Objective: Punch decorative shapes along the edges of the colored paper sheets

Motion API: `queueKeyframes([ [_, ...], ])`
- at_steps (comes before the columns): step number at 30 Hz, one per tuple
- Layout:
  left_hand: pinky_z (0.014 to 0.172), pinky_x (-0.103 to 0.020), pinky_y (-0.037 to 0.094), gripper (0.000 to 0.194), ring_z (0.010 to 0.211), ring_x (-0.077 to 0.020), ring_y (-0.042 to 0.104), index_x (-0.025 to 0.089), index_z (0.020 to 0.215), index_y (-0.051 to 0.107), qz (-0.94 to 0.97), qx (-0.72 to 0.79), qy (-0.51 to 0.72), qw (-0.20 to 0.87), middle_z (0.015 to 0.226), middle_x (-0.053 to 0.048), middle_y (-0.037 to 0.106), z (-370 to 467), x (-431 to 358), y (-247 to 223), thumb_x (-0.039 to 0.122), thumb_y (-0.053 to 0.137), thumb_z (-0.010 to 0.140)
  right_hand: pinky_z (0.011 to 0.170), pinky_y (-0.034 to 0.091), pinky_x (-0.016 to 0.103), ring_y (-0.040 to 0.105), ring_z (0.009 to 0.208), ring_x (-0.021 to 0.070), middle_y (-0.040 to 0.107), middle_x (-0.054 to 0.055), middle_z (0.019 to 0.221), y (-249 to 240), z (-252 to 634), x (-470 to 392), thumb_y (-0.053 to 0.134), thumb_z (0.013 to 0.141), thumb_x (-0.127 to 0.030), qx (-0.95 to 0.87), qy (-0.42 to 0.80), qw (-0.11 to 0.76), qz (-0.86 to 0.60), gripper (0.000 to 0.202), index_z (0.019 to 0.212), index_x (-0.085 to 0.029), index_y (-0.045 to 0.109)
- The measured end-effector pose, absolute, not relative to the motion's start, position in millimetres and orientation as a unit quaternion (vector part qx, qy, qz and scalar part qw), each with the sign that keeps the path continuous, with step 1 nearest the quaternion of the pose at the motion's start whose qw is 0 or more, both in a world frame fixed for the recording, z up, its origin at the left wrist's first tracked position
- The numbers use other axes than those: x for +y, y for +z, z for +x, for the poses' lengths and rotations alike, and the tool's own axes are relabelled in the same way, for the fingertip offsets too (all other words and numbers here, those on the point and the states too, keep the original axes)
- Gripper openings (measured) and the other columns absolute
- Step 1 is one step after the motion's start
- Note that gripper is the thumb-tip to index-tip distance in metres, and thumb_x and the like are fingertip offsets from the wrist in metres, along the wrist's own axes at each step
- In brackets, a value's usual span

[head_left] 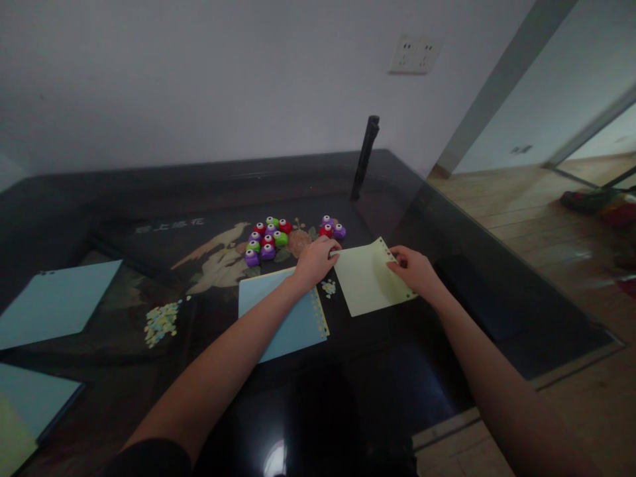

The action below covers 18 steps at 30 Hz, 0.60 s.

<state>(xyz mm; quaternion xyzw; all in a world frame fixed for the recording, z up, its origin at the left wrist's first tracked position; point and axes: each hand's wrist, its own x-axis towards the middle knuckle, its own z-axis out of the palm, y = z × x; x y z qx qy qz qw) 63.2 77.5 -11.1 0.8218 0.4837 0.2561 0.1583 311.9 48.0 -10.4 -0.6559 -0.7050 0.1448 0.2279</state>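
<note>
A pale yellow-green paper sheet (368,281) lies between my two hands, a row of punched holes along its right edge. My left hand (317,260) pinches its upper left corner, fingers closed. At the holed edge, my right hand (416,268) has thumb and fingers closed on the paper, lifting that edge slightly. Under my left forearm rests a blue paper sheet (293,331) over a yellowish one, with holes along the right side. Beside it, a few small paper dots (328,287) lie near my left hand. Just beyond that hand stand several small red and purple eye-shaped pieces (332,228).
More red, green and purple eye pieces (268,238) form a cluster behind the blue sheet. A pile of paper dots (161,322) and further blue sheets (59,301) lie on the left. A black upright rod (366,156) rises at the back of the glossy table (303,404).
</note>
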Motion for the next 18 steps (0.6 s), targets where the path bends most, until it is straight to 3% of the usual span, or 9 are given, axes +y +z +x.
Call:
queueKeyframes([
  [10, 0.069, -0.027, 0.046, 0.017, 0.078, -0.0167, 0.059, 0.019, 0.096, 0.06, 0.823, 0.491, 0.249, 0.138, 0.094, -0.003, 0.06, 64, 77, -14, 0.016, 0.059, 0.079, 0.06, 0.039, 0.028, 0.052, 0.059, 0.0159, 0.054, -0.001, 0.064, -7, 305, 42, 0.056, 0.073, -0.02, -0.692, 0.132, 0.221, -0.674, 0.032, 0.105, -0.018, 0.059],
  [14, 0.067, -0.027, 0.045, 0.009, 0.078, -0.0164, 0.059, 0.019, 0.088, 0.061, 0.829, 0.489, 0.241, 0.125, 0.094, -0.003, 0.06, 65, 77, -13, 0.017, 0.056, 0.081, 0.066, 0.043, 0.033, 0.055, 0.08, 0.0232, 0.056, 0.007, 0.087, -3, 300, 36, 0.057, 0.073, -0.023, -0.704, 0.033, 0.206, -0.678, 0.04, 0.113, -0.02, 0.057],
  [18, 0.068, -0.027, 0.045, 0.009, 0.079, -0.0163, 0.06, 0.02, 0.088, 0.061, 0.833, 0.489, 0.231, 0.117, 0.096, -0.004, 0.059, 64, 76, -12, 0.018, 0.053, 0.083, 0.078, 0.044, 0.037, 0.052, 0.094, 0.0266, 0.055, 0.01, 0.094, -6, 298, 37, 0.053, 0.075, -0.02, -0.738, 0.01, 0.192, -0.647, 0.024, 0.096, -0.019, 0.064],
])
